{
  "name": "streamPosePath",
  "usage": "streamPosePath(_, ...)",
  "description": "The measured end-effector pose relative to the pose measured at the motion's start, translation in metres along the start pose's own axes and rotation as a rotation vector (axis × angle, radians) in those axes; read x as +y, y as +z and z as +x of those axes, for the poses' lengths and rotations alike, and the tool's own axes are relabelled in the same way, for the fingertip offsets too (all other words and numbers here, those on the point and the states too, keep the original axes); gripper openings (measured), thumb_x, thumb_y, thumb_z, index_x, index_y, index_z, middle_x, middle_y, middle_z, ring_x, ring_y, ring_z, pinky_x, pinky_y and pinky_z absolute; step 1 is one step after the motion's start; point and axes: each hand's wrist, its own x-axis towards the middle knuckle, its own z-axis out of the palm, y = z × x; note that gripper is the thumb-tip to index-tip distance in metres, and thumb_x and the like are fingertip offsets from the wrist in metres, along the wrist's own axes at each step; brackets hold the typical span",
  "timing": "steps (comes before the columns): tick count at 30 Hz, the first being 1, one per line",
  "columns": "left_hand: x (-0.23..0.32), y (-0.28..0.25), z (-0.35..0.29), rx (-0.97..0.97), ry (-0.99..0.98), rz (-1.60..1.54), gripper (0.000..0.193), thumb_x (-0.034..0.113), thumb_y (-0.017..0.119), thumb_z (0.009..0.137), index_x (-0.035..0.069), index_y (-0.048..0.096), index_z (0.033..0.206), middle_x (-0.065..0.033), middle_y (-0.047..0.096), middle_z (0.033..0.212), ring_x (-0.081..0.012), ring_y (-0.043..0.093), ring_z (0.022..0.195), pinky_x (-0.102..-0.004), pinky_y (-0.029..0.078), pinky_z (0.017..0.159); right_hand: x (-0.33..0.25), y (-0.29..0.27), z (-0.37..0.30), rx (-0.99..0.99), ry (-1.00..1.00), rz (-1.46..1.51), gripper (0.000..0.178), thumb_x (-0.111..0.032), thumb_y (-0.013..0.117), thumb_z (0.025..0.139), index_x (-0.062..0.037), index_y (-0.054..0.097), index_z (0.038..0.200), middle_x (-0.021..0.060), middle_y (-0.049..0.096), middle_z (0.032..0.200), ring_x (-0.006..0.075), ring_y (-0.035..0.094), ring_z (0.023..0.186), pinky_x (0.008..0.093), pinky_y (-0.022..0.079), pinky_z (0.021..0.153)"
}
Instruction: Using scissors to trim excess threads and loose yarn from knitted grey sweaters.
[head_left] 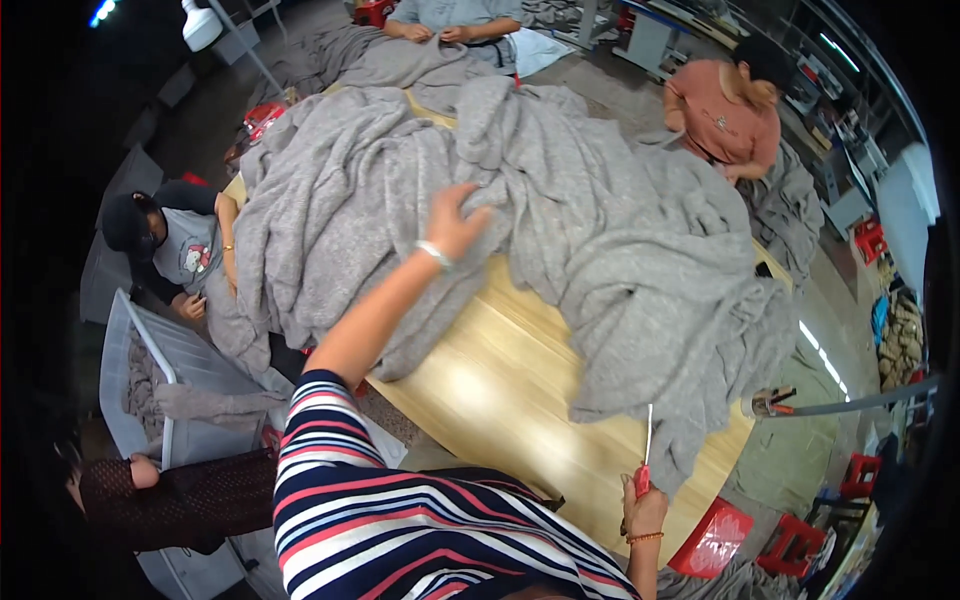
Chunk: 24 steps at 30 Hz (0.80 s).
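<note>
A large heap of grey knit fabric [370, 190] covers most of the light wood-topped table [490, 370]. My left hand [460, 222] reaches over the middle of the heap, fingers apart, slightly blurred. I see nothing in it, and whether it touches the cloth I cannot tell. Low on the right, my right hand [645, 508] is closed round the red handle of a tool with a long, thin metal blade [649, 435]. Its tip points away from me, beside a hanging fold of the same fabric; the exact kind of tool is unclear.
Three people sit around the table: one at left [185, 245], one at the far side [455, 20], one at right [725, 115]. A grey plastic bin [190, 410] holding fabric stands at left, near another person's dark sleeve [180, 495]. Red stools [712, 540] stand at lower right.
</note>
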Motion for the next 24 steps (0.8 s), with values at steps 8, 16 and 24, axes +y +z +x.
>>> streamPosePath(8, -0.224, -0.242, 0.045, 0.424, -0.16, 0.395, 0.061, 0.039, 0.074, 0.085, 0.001, 0.058, 0.129, -0.0215, 0.059, 0.129, -0.0369, 0.054, 0.121, -0.0437, 0.041, 0.105, -0.117, 0.112, 0.067, -0.38, -0.043, 0.315, 0.048, -0.045, 0.072, 0.089, 0.0005, 0.07, 0.071, 0.0074, 0.063, 0.053, 0.0128, 0.059, 0.045, 0.0302, 0.048, 0.048)
streamPosePath(16, -0.436, -0.301, 0.047, 0.071, -0.421, 0.263, 0.112, 0.054, 0.084, 0.073, -0.005, 0.031, 0.151, -0.0239, 0.05, 0.144, -0.0317, 0.052, 0.13, -0.0382, 0.04, 0.11, -0.285, 0.254, 0.169, -0.505, 0.126, 0.672, 0.048, -0.043, 0.071, 0.09, 0.0043, 0.075, 0.093, 0.0009, 0.058, 0.057, 0.0086, 0.051, 0.045, 0.0265, 0.04, 0.043)
streamPosePath(24, -0.533, -0.272, 0.001, -0.482, -0.981, -0.189, 0.053, 0.024, 0.071, 0.09, -0.016, 0.055, 0.121, -0.0246, 0.063, 0.123, -0.0236, 0.061, 0.106, -0.0442, 0.055, 0.085, -0.414, 0.346, 0.192, -0.466, 0.29, 1.123, 0.034, -0.032, 0.072, 0.09, -0.0054, 0.063, 0.072, 0.0005, 0.055, 0.056, 0.0106, 0.051, 0.044, 0.0276, 0.039, 0.041)
